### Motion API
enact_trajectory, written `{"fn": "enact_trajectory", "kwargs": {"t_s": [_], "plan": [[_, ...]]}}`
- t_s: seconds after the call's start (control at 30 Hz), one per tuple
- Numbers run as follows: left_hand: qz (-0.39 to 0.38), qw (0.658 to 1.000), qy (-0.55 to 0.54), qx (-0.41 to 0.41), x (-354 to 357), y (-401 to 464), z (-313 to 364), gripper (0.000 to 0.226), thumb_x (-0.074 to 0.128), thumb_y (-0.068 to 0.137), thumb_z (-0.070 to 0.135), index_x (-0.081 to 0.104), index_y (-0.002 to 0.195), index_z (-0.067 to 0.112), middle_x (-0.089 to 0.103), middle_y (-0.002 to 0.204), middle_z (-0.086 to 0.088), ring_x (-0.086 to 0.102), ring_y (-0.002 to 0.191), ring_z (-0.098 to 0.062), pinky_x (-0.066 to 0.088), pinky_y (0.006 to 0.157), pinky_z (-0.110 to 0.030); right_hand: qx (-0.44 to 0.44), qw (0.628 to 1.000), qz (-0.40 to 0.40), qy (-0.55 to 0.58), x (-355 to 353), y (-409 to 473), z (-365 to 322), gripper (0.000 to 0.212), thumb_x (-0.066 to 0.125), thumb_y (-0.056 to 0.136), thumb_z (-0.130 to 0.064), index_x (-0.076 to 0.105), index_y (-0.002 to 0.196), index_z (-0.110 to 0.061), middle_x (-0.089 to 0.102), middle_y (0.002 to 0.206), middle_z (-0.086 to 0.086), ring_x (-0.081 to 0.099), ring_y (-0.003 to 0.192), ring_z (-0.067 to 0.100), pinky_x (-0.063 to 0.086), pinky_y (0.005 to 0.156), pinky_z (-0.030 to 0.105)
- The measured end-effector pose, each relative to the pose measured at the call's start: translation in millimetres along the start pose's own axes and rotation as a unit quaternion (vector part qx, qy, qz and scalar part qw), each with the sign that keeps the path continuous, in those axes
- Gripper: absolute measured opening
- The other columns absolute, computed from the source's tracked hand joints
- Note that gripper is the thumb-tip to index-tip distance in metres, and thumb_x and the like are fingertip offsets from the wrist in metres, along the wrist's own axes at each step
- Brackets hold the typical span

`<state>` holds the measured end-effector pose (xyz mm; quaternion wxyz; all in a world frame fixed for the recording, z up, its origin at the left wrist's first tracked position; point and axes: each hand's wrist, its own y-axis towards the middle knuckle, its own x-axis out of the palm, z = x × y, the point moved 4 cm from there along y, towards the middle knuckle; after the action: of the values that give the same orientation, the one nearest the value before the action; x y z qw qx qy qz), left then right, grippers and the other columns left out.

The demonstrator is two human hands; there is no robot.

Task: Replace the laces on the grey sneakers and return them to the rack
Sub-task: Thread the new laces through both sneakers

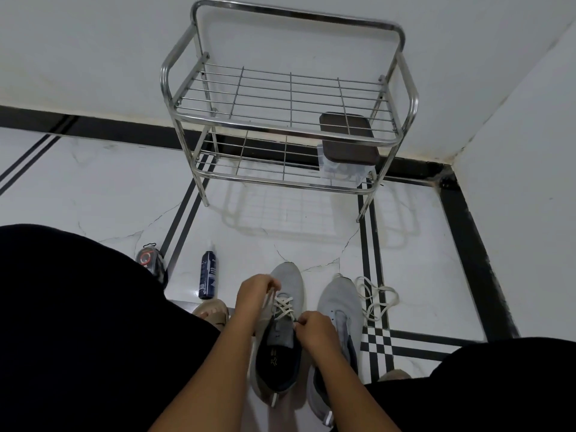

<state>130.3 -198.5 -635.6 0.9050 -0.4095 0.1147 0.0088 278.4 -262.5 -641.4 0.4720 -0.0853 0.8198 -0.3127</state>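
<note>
While the person sits on the floor facing the rack (290, 120), both hands work on the nearer-left grey sneaker (280, 332), which lies on the white tile well short of the rack's front legs. Its long axis runs straight toward the rack, toe pointing at it and heel back toward the person. A cream lace (285, 307) criss-crosses the upper eyelets of that shoe. The left hand (255, 294), on the side of the shoe away from its mate, has its fingers curled and pinches one end of this lace up near the forward part of the shoe. The right hand (314, 330) is curled too, pinching the other end just beside the tongue.

Just beside it, on the side toward the rack's right legs, lies the second grey sneaker (338, 332), unlaced as far as I can see, its toe likewise aimed at the rack, its axis tilted slightly. A loose cream lace (375, 299) lies in a tangle on the tile just beyond that shoe.

Short of the rack's left legs, a dark spray bottle (207, 275) lies on the floor, with a small blister pack (149, 257) farther out. On the rack's lower shelf, at its right end, sits a clear box with a dark brown lid (347, 138).
</note>
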Motion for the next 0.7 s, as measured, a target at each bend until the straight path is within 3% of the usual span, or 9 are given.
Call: {"fn": "enact_trajectory", "kwargs": {"t_s": [0.1,0.2,0.3,0.4,0.5,0.57,0.63,0.7], "plan": [[-0.027,0.993,-0.075,0.088,-4.8,-34.2,27.9,0.053,0.039,0.100,0.039,0.073,0.068,0.012,0.074,0.095,-0.002,0.064,0.095,-0.011,0.036,0.076,-0.020,-0.005,0.979,0.035,0.200,-17.7,-4.2,-12.8,0.021,0.060,0.091,-0.037,0.068,0.096,-0.019,0.070,0.097,-0.001,0.063,0.090,0.016,0.047,0.072,0.024],[-0.047,0.990,-0.061,0.115,-3.3,-50.4,42.0,0.066,0.028,0.100,0.053,0.077,0.086,0.011,0.074,0.099,0.002,0.062,0.100,-0.006,0.031,0.079,-0.022,-0.020,0.898,-0.002,0.440,-36.6,-11.3,-31.7,0.009,0.060,0.093,-0.021,0.067,0.097,-0.018,0.069,0.095,-0.002,0.063,0.089,0.013,0.048,0.075,0.022],[-0.045,0.988,-0.049,0.138,-1.0,-53.5,46.2,0.069,0.022,0.101,0.054,0.077,0.094,0.013,0.073,0.103,-0.001,0.059,0.099,-0.009,0.032,0.076,-0.022,-0.030,0.851,-0.053,0.522,-43.4,-18.9,-43.3,0.009,0.061,0.091,-0.017,0.068,0.090,-0.021,0.070,0.087,-0.006,0.063,0.086,0.010,0.046,0.075,0.025],[-0.045,0.988,-0.063,0.132,1.7,-50.4,41.0,0.069,0.019,0.102,0.052,0.075,0.101,0.012,0.070,0.109,-0.003,0.057,0.100,-0.010,0.034,0.077,-0.019,-0.029,0.858,-0.070,0.507,-42.3,-24.0,-44.2,0.013,0.061,0.093,-0.027,0.069,0.085,-0.021,0.070,0.088,-0.006,0.062,0.086,0.008,0.045,0.071,0.023],[0.006,0.981,-0.156,0.120,-9.3,-38.6,32.7,0.062,0.023,0.101,0.051,0.074,0.098,0.016,0.068,0.114,-0.004,0.056,0.115,-0.016,0.031,0.093,-0.027,-0.022,0.861,-0.115,0.494,-50.9,-25.8,-36.6,0.018,0.056,0.096,-0.028,0.067,0.088,-0.016,0.067,0.087,-0.002,0.062,0.088,0.011,0.042,0.073,0.025],[0.071,0.967,-0.225,0.096,-23.2,-31.0,23.2,0.057,0.029,0.100,0.050,0.074,0.098,0.016,0.065,0.119,-0.004,0.053,0.115,-0.019,0.027,0.095,-0.034,-0.023,0.897,-0.138,0.418,-65.3,-24.6,-24.2,0.016,0.056,0.096,-0.023,0.066,0.088,-0.013,0.065,0.080,0.001,0.061,0.075,0.011,0.043,0.065,0.017],[0.125,0.949,-0.283,0.059,-33.3,-25.6,11.1,0.049,0.037,0.097,0.050,0.070,0.099,0.014,0.062,0.124,-0.004,0.050,0.114,-0.020,0.029,0.096,-0.038,-0.004,0.947,-0.094,0.308,-81.2,-14.9,-4.7,0.015,0.061,0.093,-0.019,0.068,0.090,-0.006,0.064,0.074,0.003,0.057,0.065,0.012,0.046,0.063,0.015],[0.134,0.941,-0.310,0.012,-31.8,-20.0,0.7,0.046,0.042,0.096,0.048,0.063,0.108,0.009,0.058,0.129,-0.006,0.048,0.114,-0.021,0.031,0.097,-0.040,0.020,0.982,-0.003,0.187,-92.5,-0.3,13.5,0.014,0.063,0.091,-0.020,0.068,0.088,-0.007,0.064,0.073,0.004,0.057,0.067,0.017,0.048,0.070,0.027]]}}
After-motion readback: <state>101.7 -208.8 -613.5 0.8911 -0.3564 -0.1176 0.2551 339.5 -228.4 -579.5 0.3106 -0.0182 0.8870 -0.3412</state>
